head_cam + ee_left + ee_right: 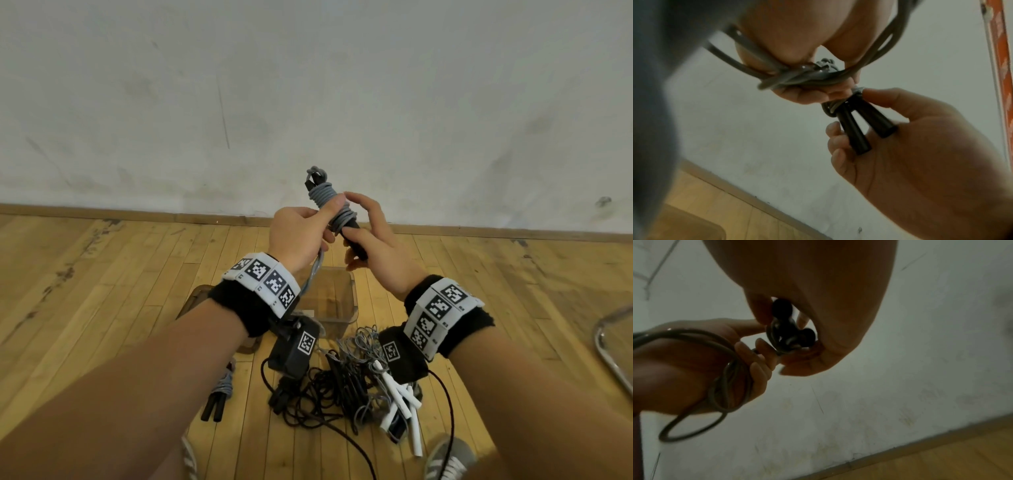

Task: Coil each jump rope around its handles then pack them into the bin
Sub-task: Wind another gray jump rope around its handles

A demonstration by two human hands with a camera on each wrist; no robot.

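Note:
I hold a jump rope with two black handles (354,240) and a grey cord (323,195) coiled round them, up in front of the wall. My left hand (301,233) grips the coiled part, thumb across the turns; a loose loop of cord (694,386) hangs over its palm. My right hand (370,236) pinches the lower ends of the handles (857,128) between thumb and fingers. Below my hands a clear plastic bin (342,301) stands on the floor.
A tangle of black and grey ropes (339,387) with white handles (404,407) lies on the wooden floor near my feet. One coiled rope with black handles (219,394) lies at the left. A metal chair frame (613,349) shows at the right edge.

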